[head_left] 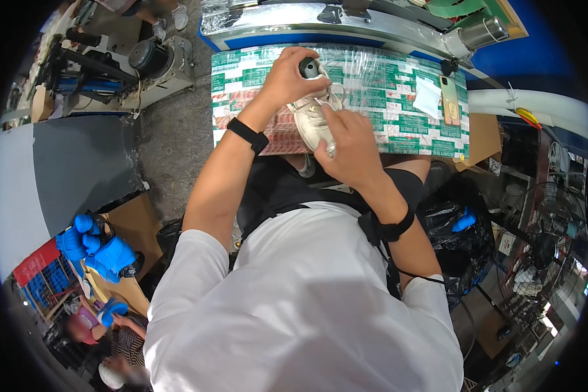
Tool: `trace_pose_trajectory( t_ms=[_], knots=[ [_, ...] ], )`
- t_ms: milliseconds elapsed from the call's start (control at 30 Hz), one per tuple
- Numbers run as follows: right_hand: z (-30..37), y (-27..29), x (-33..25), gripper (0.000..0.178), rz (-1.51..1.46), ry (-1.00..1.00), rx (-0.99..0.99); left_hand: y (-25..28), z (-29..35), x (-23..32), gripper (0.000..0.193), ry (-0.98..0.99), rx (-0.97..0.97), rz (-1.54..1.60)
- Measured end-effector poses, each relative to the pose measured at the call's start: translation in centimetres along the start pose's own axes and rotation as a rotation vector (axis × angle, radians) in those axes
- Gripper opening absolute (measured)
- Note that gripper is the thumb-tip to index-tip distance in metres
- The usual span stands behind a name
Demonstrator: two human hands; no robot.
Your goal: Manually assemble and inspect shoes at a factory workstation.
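Observation:
A cream lace-up sneaker (312, 124) rests on the table with its toe toward me. At its far end, my left hand (291, 77) is closed around the heel, thumb and fingers on either side of the dark shoe opening (309, 66). Over the near right side of the shoe is my right hand (351, 142), its index finger reaching to the lace area. A small silvery piece (331, 150) shows beneath that hand's curled fingers; its kind is not clear.
Green-and-white printed tape covers the worktable (372, 85). A phone (449, 100) and a white paper piece (427, 98) lie at its right. Beyond runs a metal-fronted machine (274, 23). Blue shoe-like items (114, 255) are stacked lower left, near other people. A fan (542, 251) stands at right.

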State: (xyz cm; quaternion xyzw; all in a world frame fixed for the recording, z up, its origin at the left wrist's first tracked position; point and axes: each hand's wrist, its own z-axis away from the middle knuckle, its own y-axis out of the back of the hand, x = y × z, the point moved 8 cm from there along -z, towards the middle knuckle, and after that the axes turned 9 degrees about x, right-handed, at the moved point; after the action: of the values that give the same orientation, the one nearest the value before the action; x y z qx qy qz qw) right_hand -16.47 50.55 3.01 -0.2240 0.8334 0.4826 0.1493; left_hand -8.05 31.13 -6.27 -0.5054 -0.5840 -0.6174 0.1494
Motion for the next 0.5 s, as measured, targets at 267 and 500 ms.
trace_pose_trajectory(
  t_ms=[267,500],
  knots=[
    [0.7,-5.1,0.1,0.068,0.037,-0.038,-0.05,-0.6,-0.3,-0.6,0.078,0.006,-0.009,-0.026],
    [2.4,-2.9,-0.3,0.064,-0.06,-0.153,-0.216,0.0,0.1,-1.0,0.079,0.007,-0.001,-0.075]
  ],
)
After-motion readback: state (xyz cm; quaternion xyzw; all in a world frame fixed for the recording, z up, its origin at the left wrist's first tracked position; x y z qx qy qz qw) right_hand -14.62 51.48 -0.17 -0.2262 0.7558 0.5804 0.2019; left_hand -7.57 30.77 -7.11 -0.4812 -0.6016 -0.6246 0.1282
